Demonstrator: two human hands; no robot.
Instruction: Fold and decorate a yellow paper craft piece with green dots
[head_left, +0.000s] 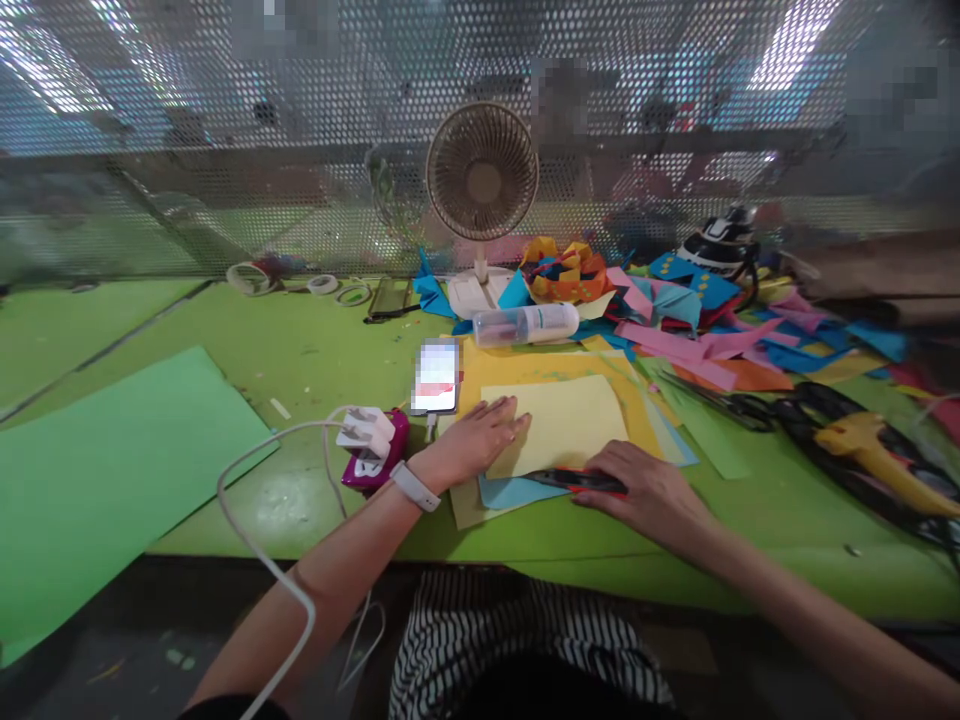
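My left hand (480, 437) lies flat, fingers stretched, on the left side of a pale yellow paper sheet (577, 420). In my right hand (641, 480) is a black and red utility knife (574, 480), its tip pointing left along the sheet's near edge. A blue paper (517, 493) shows from under the pale sheet, at the knife. Below these lies a larger orange-yellow paper (472, 370). The knife's blade is too small to make out clearly.
A lit phone (436, 375) and a purple power block with white plugs (375, 455) stand left, their cable crossing my left arm. Green sheet (112, 460) lies far left. Behind are a fan (482, 180), a clear bottle (525, 325) and coloured scraps (697, 350); scissors (739, 405) lie right.
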